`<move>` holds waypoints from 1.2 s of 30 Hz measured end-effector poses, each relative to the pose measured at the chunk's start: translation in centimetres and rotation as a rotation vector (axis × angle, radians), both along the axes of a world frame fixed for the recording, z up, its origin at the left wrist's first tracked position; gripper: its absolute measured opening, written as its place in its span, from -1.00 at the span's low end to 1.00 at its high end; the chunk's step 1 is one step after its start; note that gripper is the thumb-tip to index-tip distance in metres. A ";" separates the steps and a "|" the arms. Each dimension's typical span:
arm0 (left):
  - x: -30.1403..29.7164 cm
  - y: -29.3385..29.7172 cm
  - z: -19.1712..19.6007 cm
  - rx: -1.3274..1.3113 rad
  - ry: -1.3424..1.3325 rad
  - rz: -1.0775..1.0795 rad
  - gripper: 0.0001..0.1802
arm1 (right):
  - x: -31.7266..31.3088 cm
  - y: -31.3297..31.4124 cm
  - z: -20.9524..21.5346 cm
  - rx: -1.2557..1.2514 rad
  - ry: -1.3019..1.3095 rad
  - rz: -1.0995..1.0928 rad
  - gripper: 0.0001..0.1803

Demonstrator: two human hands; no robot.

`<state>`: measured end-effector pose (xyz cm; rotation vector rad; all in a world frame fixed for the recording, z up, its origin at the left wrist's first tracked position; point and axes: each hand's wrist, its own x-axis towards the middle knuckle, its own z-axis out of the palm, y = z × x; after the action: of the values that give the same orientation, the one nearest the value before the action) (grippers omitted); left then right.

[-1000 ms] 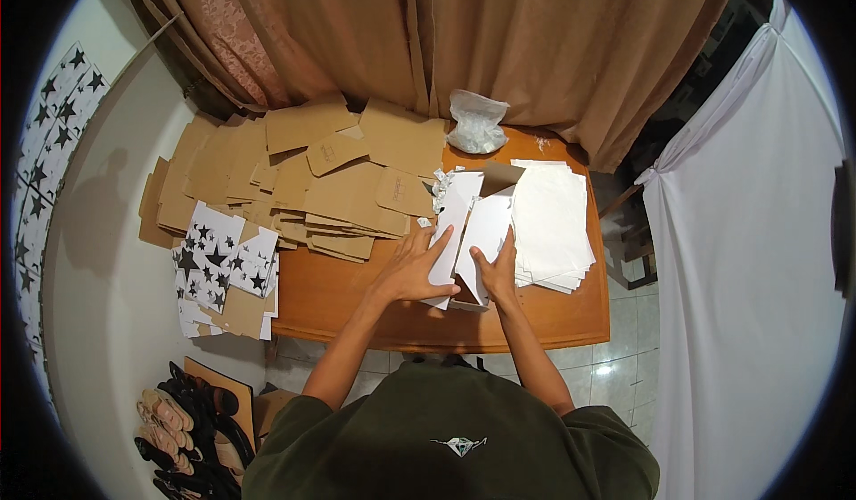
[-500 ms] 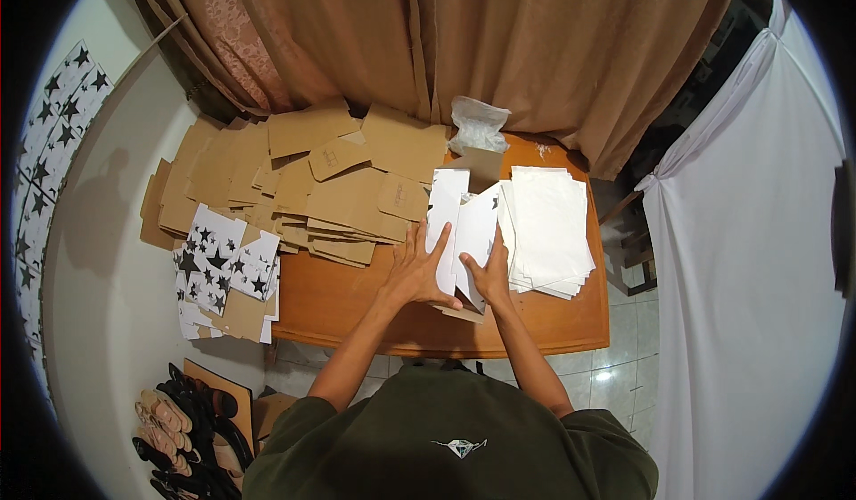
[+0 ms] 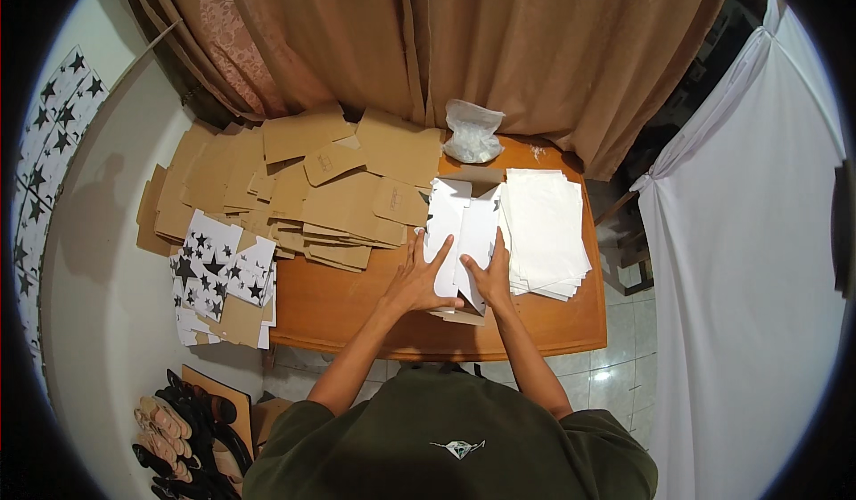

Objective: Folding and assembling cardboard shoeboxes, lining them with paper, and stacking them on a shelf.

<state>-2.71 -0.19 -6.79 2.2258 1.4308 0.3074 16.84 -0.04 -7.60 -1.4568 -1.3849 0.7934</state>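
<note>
On the wooden table in front of me lies a partly folded carton (image 3: 451,223), with two white flaps over its top. Its end flaps are brown cardboard, and bits of black star pattern show at the white edges. My left hand (image 3: 417,277) holds the carton's left side, fingers spread and thumb stretched across the near end. Along the right wall run the fingers of my right hand (image 3: 490,277), its thumb resting on the right white flap. The two flaps meet near the middle, with a dark gap toward the near end. The carton's underside is hidden.
Flat brown cardboard pieces (image 3: 348,206) are heaped across the table's left half. Star-patterned sheets (image 3: 214,264) lie at the left edge. A stack of white paper (image 3: 546,232) sits right of the carton, and a clear plastic bag (image 3: 473,132) behind it. Shoes (image 3: 192,429) stand lower left.
The two white flaps now lie flatter and closer together over the carton. Both hands keep nearly the same places on its sides. The view has shifted slightly.
</note>
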 end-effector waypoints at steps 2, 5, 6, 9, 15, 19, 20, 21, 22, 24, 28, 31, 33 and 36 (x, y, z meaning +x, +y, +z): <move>0.1 0.1 -1.2 0.019 -0.072 0.020 0.45 | -0.1 0.0 -0.1 0.052 0.060 0.049 0.10; 0.3 0.3 -1.1 -0.011 -0.228 0.049 0.30 | -0.3 0.0 -0.3 0.070 0.102 0.060 0.06; 0.3 0.3 -0.8 -0.058 -0.311 0.059 0.22 | -0.2 0.0 -0.3 0.073 0.100 0.061 0.06; 0.1 0.4 0.2 -0.132 -0.393 0.101 0.24 | -0.3 -0.2 -0.5 0.053 0.006 0.066 0.02; -1.8 2.7 2.5 0.149 -0.477 0.008 0.37 | 0.5 0.3 -2.0 0.040 0.181 0.036 0.13; -3.0 4.7 6.7 0.176 -0.188 -0.149 0.43 | 0.4 -0.1 1.0 -0.226 0.469 -0.038 0.19; -3.2 4.9 7.7 0.193 -0.152 -0.164 0.45 | 0.2 -0.4 2.2 -0.383 0.527 -0.090 0.20; -3.4 5.1 8.3 0.193 -0.148 -0.158 0.45 | 0.0 -0.5 2.7 -0.540 0.583 -0.142 0.22; -3.3 5.4 8.9 0.198 -0.075 -0.198 0.46 | -0.4 -0.5 2.1 -0.376 0.650 -0.100 0.23; -3.0 5.9 9.4 0.204 0.001 -0.238 0.47 | -0.5 -1.0 0.9 -0.373 0.676 -0.130 0.20; -1.5 4.1 11.1 0.152 0.235 -0.235 0.62 | -1.5 -1.3 0.7 -0.437 0.747 -0.169 0.11; 0.0 2.1 10.4 0.163 0.391 -0.123 0.75 | -2.7 -1.7 0.0 -0.397 0.710 -0.171 0.10; 0.8 1.3 9.4 0.168 0.415 -0.074 0.81 | -3.2 -1.9 -1.2 -0.391 0.692 -0.143 0.11; 2.1 0.6 8.4 0.152 0.514 0.017 0.84 | -3.2 -1.9 -5.5 -0.190 0.555 -0.138 0.15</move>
<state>-0.65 0.42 1.58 2.5368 1.7277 -0.1741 13.64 -1.95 -13.11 -1.3191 -0.7992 1.1566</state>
